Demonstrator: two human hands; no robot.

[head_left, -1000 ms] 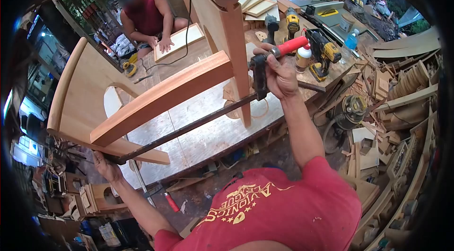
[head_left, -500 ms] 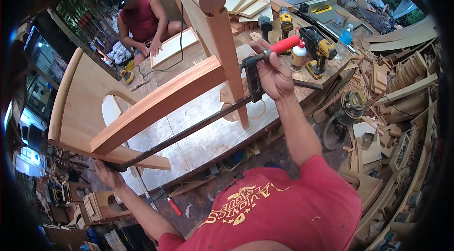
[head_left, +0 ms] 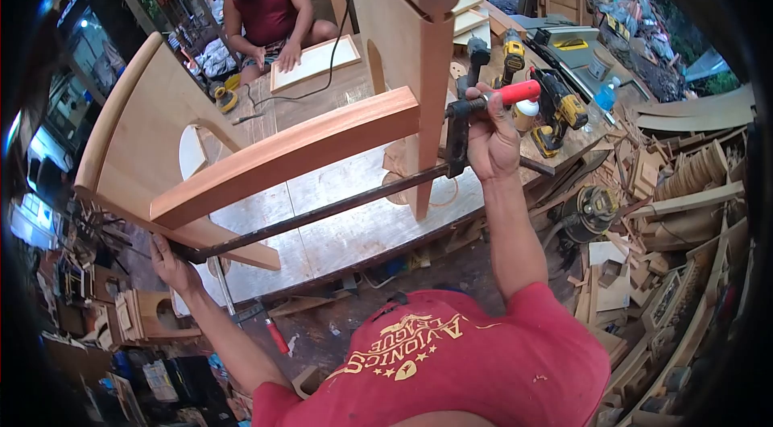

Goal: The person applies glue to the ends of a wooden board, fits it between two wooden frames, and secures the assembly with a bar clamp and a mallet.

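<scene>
A wooden chair-like frame stands on the worktable, with a curved rail (head_left: 290,155) spanning its left side panel (head_left: 141,133) and right side panel (head_left: 393,33). Alongside the rail runs a long bar clamp (head_left: 342,208), its dark bar crossing in front of both legs. My right hand (head_left: 493,145) is closed around the clamp's screw end at the right leg, fingers just below the red handle (head_left: 517,92). At the other end, my left hand (head_left: 174,268) grips the clamp's jaw by the lower left panel; its fingertips are partly hidden.
Across the worktable (head_left: 354,254), a person (head_left: 278,12) sits with hands on a framed panel (head_left: 316,65). Cordless drills (head_left: 557,105), a glue bottle (head_left: 525,111) and a table saw (head_left: 568,45) stand at right. Wood offcuts (head_left: 616,282) and a shop vacuum (head_left: 592,210) crowd the floor.
The frame's right side and the clamp's screw end have shifted right in view. My left hand and the clamp's left end sit higher; my right hand's fingers have closed in around the screw.
</scene>
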